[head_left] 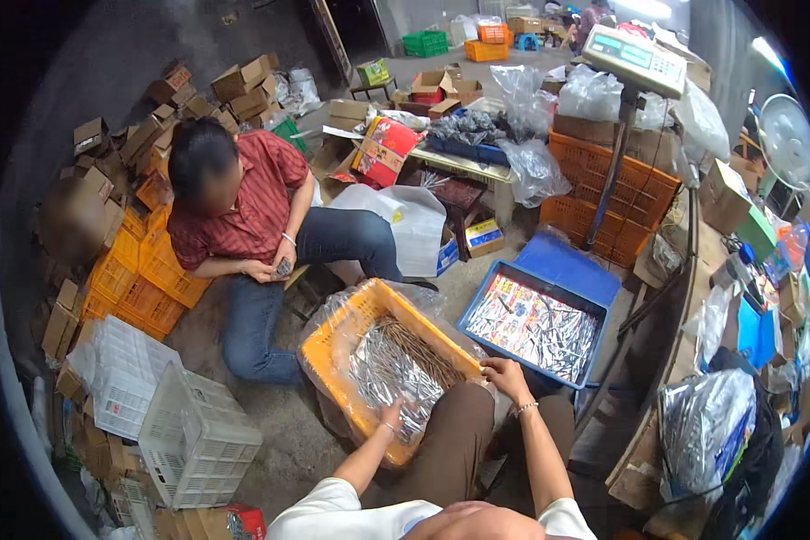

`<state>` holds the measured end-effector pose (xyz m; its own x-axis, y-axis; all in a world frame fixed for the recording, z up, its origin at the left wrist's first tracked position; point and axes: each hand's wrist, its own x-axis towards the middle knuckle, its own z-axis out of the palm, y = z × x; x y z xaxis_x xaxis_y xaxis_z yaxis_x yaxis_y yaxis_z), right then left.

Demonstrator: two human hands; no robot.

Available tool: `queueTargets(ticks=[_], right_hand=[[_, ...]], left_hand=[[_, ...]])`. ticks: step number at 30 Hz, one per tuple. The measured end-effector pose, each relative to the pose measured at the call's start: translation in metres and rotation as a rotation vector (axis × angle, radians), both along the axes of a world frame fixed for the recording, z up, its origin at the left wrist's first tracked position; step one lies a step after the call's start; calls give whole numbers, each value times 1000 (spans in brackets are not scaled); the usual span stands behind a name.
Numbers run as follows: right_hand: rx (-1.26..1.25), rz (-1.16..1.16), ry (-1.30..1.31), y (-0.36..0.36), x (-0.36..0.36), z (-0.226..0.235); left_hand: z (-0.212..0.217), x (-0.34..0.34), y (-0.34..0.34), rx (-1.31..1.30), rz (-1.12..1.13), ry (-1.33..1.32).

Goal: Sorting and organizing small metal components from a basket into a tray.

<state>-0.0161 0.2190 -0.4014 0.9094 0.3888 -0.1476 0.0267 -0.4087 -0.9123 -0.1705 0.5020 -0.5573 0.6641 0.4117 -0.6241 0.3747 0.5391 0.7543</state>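
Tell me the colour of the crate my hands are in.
Orange crate, clearest in the head view.

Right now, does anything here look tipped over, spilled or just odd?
Yes. The white plastic crates at lower left lie tumbled on their sides, and small cardboard boxes are heaped loosely behind the seated person. The orange crate under both hands sits tilted.

Silver packets [396,373] fill the orange crate [333,355]; more in the blue tray [477,310]
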Motion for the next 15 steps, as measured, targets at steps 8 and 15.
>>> queueTargets(ticks=[8, 15], right_hand=[[71, 3, 6, -7, -36, 34], [128, 47, 102, -30, -60, 66]], left_hand=[[-18, -13, -24, 360, 124, 240], [3, 1, -45, 623, -151, 260]])
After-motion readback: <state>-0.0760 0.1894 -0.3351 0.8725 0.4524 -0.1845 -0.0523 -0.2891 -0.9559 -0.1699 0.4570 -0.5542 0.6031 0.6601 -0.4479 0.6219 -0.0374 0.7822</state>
